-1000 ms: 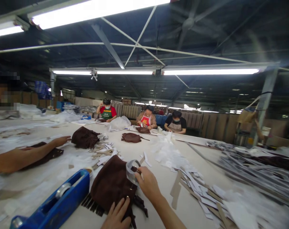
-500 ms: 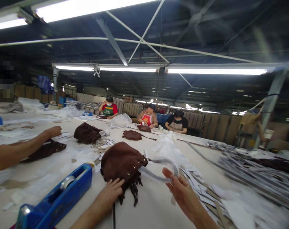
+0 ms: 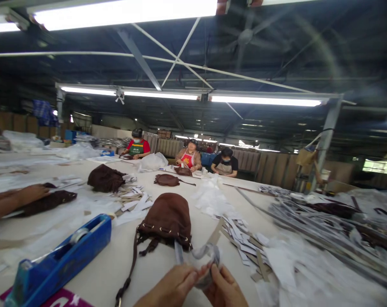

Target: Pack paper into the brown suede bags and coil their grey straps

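One grey strip (image 3: 216, 255) is pinched at the fingertips in the head view: the left hand (image 3: 180, 279) and the right hand (image 3: 226, 286) both grasp it, side by side, toward the near edge of the counter (image 3: 113, 256). The brown bag (image 3: 171, 211) lies just beyond them, its gathered mouth facing that edge. A grey length also runs from the mouth toward the left hand; how the two join is hidden. To handle the strip well, I would keep each grip light, turn the loop flat without twists, and leave slack so the bag is not dragged. The blue tape dispenser (image 3: 62, 260) stands toward the near left corner. Paper strips (image 3: 244, 243) lie to the right, best kept out of the loop. Toward the left edge, a co-worker's hand (image 3: 36, 194) touches a dark brown piece (image 3: 57, 200).
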`<state>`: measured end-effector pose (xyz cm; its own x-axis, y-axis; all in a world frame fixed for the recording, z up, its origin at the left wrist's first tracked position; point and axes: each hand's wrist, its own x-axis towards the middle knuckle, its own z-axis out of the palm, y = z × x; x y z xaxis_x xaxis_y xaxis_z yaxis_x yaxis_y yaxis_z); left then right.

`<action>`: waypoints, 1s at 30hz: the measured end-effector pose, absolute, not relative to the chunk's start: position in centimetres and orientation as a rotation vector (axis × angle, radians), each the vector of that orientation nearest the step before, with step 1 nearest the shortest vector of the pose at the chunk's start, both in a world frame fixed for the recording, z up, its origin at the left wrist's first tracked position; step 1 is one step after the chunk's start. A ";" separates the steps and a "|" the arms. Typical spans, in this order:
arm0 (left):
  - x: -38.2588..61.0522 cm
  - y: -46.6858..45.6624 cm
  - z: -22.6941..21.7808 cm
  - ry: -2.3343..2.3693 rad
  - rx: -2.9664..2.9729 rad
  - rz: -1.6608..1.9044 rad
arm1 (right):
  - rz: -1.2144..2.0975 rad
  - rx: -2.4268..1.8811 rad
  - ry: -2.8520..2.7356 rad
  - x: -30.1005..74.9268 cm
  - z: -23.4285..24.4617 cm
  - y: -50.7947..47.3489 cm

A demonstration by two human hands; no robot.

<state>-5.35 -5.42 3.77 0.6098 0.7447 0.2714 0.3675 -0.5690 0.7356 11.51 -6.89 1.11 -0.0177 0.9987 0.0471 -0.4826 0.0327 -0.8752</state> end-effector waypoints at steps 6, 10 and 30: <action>-4.5 -5.2 4.3 1.100 2.395 0.750 | 1.422 -0.708 -0.722 13.9 3.9 -6.3; -3.3 -3.8 8.5 1.030 1.910 0.924 | 1.562 -0.669 -0.915 14.1 3.2 -6.9; -5.3 -0.8 4.6 0.855 2.225 0.834 | 1.340 -0.852 -0.978 11.5 7.8 -2.8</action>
<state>-5.28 -0.79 4.57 0.5937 0.7328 0.3324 0.3512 -0.6076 0.7124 11.51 -2.75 7.79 -0.0211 0.9967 0.0781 -0.3784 0.0644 -0.9234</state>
